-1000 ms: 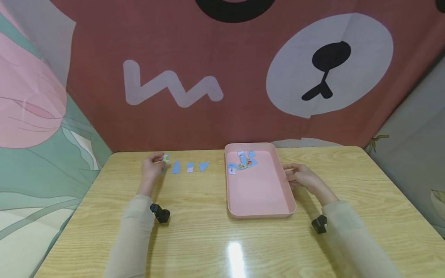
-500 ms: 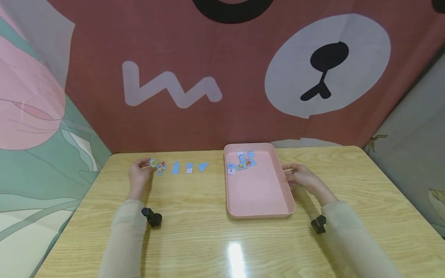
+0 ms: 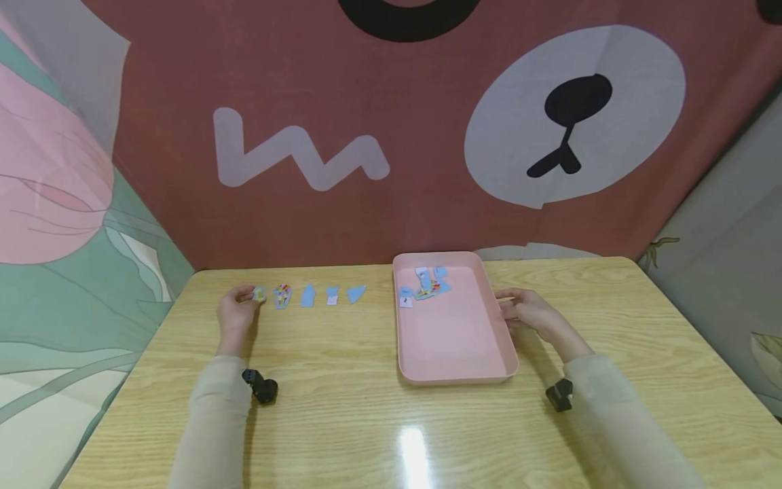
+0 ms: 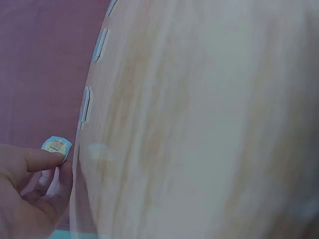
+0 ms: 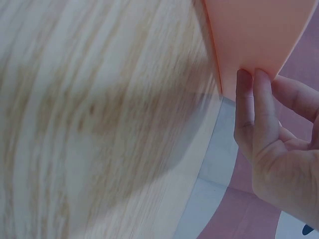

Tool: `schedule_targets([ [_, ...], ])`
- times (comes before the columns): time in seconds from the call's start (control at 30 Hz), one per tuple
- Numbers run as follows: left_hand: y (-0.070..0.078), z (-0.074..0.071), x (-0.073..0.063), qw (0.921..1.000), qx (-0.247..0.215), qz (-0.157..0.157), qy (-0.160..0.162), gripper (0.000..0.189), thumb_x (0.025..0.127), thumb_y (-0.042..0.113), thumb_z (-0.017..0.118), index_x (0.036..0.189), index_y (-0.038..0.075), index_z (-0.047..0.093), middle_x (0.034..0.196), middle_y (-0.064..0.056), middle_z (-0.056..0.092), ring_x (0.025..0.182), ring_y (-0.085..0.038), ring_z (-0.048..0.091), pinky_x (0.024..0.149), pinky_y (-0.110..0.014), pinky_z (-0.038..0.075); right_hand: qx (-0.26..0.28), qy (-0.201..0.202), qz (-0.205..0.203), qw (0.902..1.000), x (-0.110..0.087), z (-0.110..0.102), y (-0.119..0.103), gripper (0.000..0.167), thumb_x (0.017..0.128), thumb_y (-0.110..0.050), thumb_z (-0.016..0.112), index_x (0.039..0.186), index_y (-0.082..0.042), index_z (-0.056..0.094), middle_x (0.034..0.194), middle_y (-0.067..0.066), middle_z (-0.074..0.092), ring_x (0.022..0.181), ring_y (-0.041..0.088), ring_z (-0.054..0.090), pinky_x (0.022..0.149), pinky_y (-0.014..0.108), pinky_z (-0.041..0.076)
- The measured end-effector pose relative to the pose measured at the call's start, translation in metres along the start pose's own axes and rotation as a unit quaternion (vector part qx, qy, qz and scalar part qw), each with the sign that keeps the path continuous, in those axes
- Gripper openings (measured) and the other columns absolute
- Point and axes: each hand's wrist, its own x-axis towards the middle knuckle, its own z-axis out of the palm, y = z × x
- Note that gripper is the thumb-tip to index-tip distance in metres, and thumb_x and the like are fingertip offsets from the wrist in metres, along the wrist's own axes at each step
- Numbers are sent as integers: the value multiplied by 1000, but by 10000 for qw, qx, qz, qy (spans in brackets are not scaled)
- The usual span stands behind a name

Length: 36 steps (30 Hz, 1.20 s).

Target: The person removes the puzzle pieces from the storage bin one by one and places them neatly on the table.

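Observation:
My left hand is at the far left of the table, its thumb and fingers pinching a small puzzle piece with a pale blue border and yellow print. To its right a row begins with a colourful printed piece, then a blue piece, a blue-and-white piece and a blue triangular piece. My right hand is at the right side of the pink tray, fairly straight fingertips touching its outer wall. Several blue and printed pieces lie at the tray's far left, some overlapping.
The wooden table ends at the back against a brown curtain with a cartoon face. Black cameras are worn on both wrists, the left wrist camera standing out over the table.
My left hand has moved left with the pinched piece, from above the colourful printed piece to the row's left end, uncovering that piece. The right hand and tray have stayed put.

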Motion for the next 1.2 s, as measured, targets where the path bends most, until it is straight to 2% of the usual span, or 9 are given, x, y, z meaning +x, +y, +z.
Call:
schedule_targets([
  [0.2,-4,0,2,9996,212,151,99,34,84,-8,53,117,-13,58,118,-33,59,106,-39,58,59,3,28,-16,-17,-37,10000,1,-1,0,54,93,-3,51,140,14,30,130,34,52,95,6,63,87,25,56],
  [0.43,-5,0,3,9991,387,102,134,33,85,-6,55,117,-12,59,117,-32,61,103,-36,58,64,-2,30,-31,32,20,10000,1,0,-2,54,93,-3,51,141,13,30,132,35,50,95,7,64,86,26,56],
  [0.57,-5,0,4,9989,434,133,134,34,85,-5,53,118,-11,58,117,-32,61,105,-37,58,72,-10,36,-11,25,-13,10000,1,0,-3,55,94,-4,51,141,14,29,132,36,48,95,9,65,86,27,57],
  [0.8,-7,3,6,9981,552,152,214,36,83,-4,52,118,-11,59,115,-30,62,103,-37,60,79,-23,43,111,68,-22,9999,1,1,-1,54,93,-2,51,141,14,30,131,36,49,89,5,65,81,23,57],
  [0.9,-7,3,5,9980,585,130,190,36,85,-4,51,120,-10,58,118,-31,61,108,-39,59,90,-36,49,119,77,-16,9999,1,1,-1,54,93,-2,50,141,14,30,131,36,49,89,5,64,81,23,57],
  [1.03,-5,0,3,9980,600,128,173,38,86,-2,48,122,-11,55,122,-33,57,116,-44,55,103,-49,44,133,69,-12,9999,0,1,-1,55,93,-3,51,141,14,29,132,36,48,91,6,65,82,24,57],
  [1.2,0,2,0,9986,464,180,179,39,85,-2,47,123,-11,55,124,-34,56,115,-45,54,101,-50,44,142,61,-3,9999,0,1,-1,55,93,-2,51,141,14,29,132,36,48,92,6,64,82,24,57],
])
